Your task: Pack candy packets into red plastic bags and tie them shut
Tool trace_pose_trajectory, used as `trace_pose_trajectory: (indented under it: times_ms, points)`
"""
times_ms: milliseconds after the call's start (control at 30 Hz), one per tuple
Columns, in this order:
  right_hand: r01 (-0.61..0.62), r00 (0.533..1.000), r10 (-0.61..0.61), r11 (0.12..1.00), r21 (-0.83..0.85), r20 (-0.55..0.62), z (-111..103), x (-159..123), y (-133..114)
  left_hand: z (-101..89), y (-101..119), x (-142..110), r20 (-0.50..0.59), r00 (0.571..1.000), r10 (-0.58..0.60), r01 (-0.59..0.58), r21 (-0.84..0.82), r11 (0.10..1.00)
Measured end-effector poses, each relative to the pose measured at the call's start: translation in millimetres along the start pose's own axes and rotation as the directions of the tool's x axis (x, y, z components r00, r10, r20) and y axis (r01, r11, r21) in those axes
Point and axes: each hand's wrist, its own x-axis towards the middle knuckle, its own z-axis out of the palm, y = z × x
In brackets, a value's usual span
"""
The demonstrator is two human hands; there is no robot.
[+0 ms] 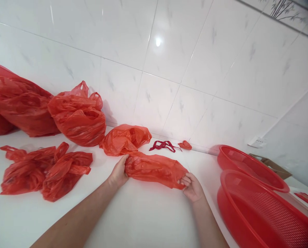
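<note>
A red plastic bag (154, 168) is stretched out lengthwise between my two hands, just above or on the white table. My left hand (119, 172) grips its left end, thumb on top. At the right end, my right hand (192, 187) has its fingers curled on the bag's edge, partly covered by the thin plastic. Right behind it lies another crumpled red plastic bag (125, 137), touching or nearly touching the held one. A dark red strap or ribbon (165, 145) lies in loops on the table beyond, beside a small scrap of red plastic (185, 145).
Two red plastic baskets (222, 193) stand at the right, with a cardboard box (272, 164) behind them. Full red bags (77, 117) line the tiled wall (169, 69) at the left. Two smaller knotted red bags (27, 172) lie at the left on the white table (143, 217).
</note>
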Motion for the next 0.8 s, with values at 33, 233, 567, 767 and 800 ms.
trace_pose_trajectory:
  times_ms: [33,233,567,767,800]
  points:
    - [-0.032,0.999,0.030,0.998,0.057,0.030,-0.6,-1.6,-3.1,-1.6,0.1,2.0,-0.012,1.000,0.021,-0.021,0.002,1.000]
    - [-0.143,0.990,0.139,0.975,0.168,0.037,-2.7,-2.9,-5.0,-7.8,-1.9,8.2,0.005,0.984,0.176,-0.175,0.109,0.978]
    - [0.098,0.991,-0.131,0.865,-0.492,-0.032,31.4,-3.5,7.6,8.7,-22.3,-34.1,0.897,0.097,0.432,-0.692,0.373,-0.618]
    - [0.115,0.989,-0.146,0.629,-0.769,0.029,52.9,-9.0,22.1,18.9,-45.4,-43.6,0.898,0.439,0.010,-0.837,0.413,-0.359]
    - [0.123,0.992,-0.109,0.633,-0.765,0.070,55.7,-11.4,21.9,17.5,-45.1,-40.3,0.845,0.534,0.033,-0.810,0.522,-0.267]
